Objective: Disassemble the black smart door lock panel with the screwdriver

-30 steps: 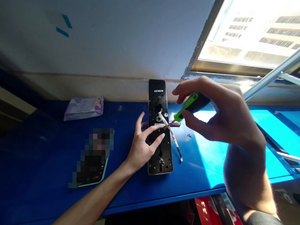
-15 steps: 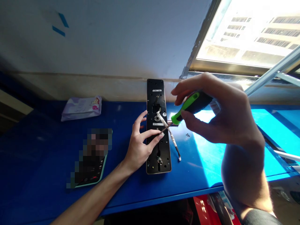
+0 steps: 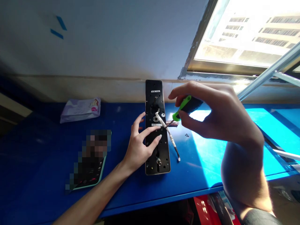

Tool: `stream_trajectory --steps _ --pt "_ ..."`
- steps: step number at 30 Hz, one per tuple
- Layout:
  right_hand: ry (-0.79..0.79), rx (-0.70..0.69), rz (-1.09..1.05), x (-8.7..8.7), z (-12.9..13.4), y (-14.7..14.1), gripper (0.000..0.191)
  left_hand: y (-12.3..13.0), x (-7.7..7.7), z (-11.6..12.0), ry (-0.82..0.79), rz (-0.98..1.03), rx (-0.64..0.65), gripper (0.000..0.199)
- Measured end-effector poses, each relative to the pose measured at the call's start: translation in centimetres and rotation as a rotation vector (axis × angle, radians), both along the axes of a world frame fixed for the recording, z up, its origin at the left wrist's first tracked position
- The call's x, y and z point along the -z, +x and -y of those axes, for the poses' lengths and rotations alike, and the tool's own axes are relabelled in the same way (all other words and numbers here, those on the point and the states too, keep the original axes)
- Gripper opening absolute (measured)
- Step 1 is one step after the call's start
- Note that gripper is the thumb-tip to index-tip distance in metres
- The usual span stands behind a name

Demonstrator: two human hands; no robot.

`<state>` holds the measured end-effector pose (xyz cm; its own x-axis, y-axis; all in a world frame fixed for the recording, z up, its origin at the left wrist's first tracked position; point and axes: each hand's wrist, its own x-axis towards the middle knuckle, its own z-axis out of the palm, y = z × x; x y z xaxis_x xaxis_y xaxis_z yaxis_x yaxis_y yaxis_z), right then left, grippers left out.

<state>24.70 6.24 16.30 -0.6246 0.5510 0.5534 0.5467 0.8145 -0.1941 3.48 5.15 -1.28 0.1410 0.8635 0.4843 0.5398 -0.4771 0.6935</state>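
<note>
Right hand (image 3: 225, 115) clamped on a green-and-black screwdriver (image 3: 187, 104), the person holds its tip over a long, narrow black panel (image 3: 152, 156) lying on the blue table (image 3: 140, 192). Left hand (image 3: 140, 147), thumb and forefinger apart, rests on it. White labels (image 3: 155, 91) and a metal post (image 3: 159, 162) stand out; a white-wrapped cable (image 3: 172, 139) trails off its right edge, near tiny dark pieces (image 3: 187, 135).

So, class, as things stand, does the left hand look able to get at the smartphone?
Probably yes: the smartphone lies on the blue tabletop, and no object shows between it and the left hand. That hand rests on the long black panel, though, so it would likely lift off first.
</note>
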Motion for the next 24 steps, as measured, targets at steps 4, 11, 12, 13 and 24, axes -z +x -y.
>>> stream_trajectory --steps 4,11,12,13,24 --pt "0.000 -0.026 0.001 0.11 -0.07 0.05 0.029 -0.07 0.16 -0.02 -0.024 0.005 0.004 0.025" --pt "-0.013 -0.039 -0.021 0.34 -0.06 -0.15 0.031 -0.08 0.17 -0.03 -0.035 0.011 0.011 0.025" --pt "-0.016 -0.039 -0.024 0.39 -0.08 -0.16 0.032 -0.08 0.14 -0.02 -0.033 0.010 0.012 0.025" --pt "-0.018 -0.038 -0.027 0.43 -0.08 -0.17 0.033 -0.09 0.13 -0.02 -0.031 0.010 0.013 0.025" --pt "-0.060 -0.016 -0.027 -0.12 0.55 -0.11 0.031 -0.11 0.14 -0.02 -0.026 0.017 0.018 0.023"
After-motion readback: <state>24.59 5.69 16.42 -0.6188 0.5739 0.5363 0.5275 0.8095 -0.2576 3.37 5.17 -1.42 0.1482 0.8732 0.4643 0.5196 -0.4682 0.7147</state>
